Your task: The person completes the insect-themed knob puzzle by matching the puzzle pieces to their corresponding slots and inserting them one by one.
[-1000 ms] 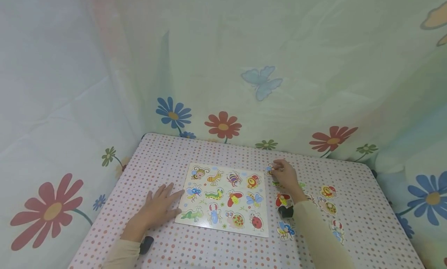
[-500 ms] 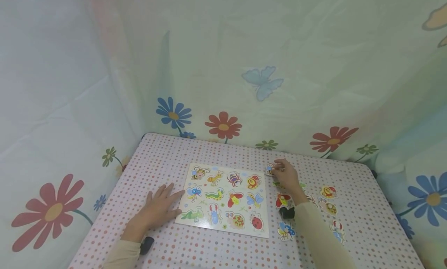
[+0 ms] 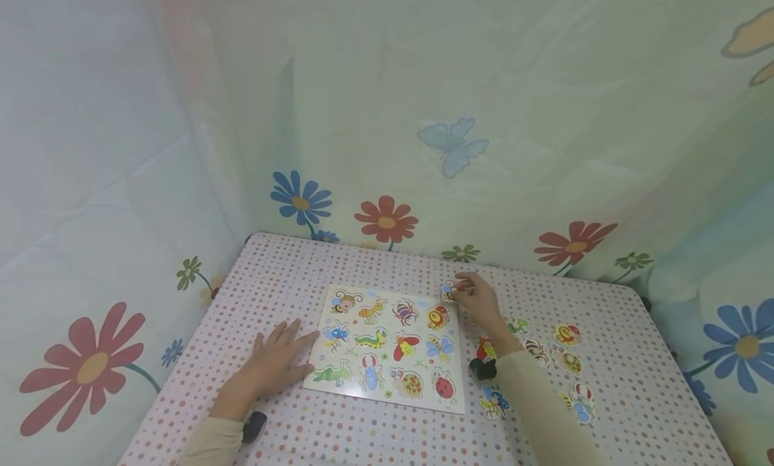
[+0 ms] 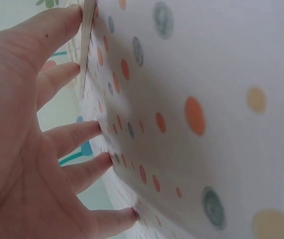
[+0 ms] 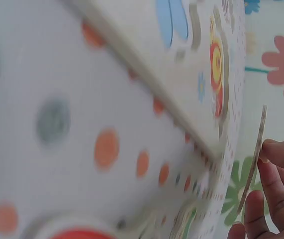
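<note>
A wooden insect puzzle board (image 3: 387, 402) lies flat on the table. In the head view my left hand (image 3: 272, 358) is spread at its left edge. Two of its fingertips touch that edge in the left wrist view, while the other fingers (image 4: 87, 172) rest on the tablecloth. My right hand (image 3: 480, 305) pinches a bee puzzle piece (image 3: 447, 292) by the board's top right corner. Seen edge-on in the right wrist view, the thin piece (image 5: 253, 164) is held between thumb and fingers, up off the table; its printed face is hidden there.
Several loose insect pieces lie right of the board, among them a red-winged bug (image 3: 485, 347), a blue-winged insect (image 3: 494, 402), a spider (image 3: 535, 352), a snail (image 3: 567, 362) and a stag beetle (image 3: 583, 405). The dotted tablecloth (image 3: 290, 268) meets a flowered curtain (image 3: 338, 117) behind.
My right hand has moved left with the bee piece, from the loose pieces to the board's top right corner. The left hand has stayed in place.
</note>
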### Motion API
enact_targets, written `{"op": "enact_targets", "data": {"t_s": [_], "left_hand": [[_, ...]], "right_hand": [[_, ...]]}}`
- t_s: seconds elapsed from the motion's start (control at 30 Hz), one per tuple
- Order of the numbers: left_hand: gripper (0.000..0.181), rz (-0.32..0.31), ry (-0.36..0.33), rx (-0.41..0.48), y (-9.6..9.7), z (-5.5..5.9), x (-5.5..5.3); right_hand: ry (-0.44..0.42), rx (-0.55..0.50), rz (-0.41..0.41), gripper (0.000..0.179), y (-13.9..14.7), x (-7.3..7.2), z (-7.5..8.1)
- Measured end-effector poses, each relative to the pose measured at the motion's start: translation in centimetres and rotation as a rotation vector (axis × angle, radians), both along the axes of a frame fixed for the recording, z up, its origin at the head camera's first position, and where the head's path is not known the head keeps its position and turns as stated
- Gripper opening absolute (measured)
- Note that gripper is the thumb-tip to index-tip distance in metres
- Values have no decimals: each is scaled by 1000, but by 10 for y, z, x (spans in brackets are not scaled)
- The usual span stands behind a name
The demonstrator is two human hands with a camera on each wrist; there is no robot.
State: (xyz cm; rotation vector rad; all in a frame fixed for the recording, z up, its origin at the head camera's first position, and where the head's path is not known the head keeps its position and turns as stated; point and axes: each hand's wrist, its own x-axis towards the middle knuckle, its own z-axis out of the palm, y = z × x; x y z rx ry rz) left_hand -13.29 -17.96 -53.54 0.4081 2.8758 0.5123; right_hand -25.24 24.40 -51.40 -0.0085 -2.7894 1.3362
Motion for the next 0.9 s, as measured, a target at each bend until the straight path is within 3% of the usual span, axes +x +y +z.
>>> {"op": "enact_targets", "data": {"t_s": [0.27, 0.9], "left_hand": [[63, 12, -10, 12, 0, -1, 1], [64, 13, -3, 2, 0, -1, 0]], "right_hand": [[-21, -29, 49, 41, -28, -3, -6], [67, -31, 208, 36, -123, -4, 1]]}}
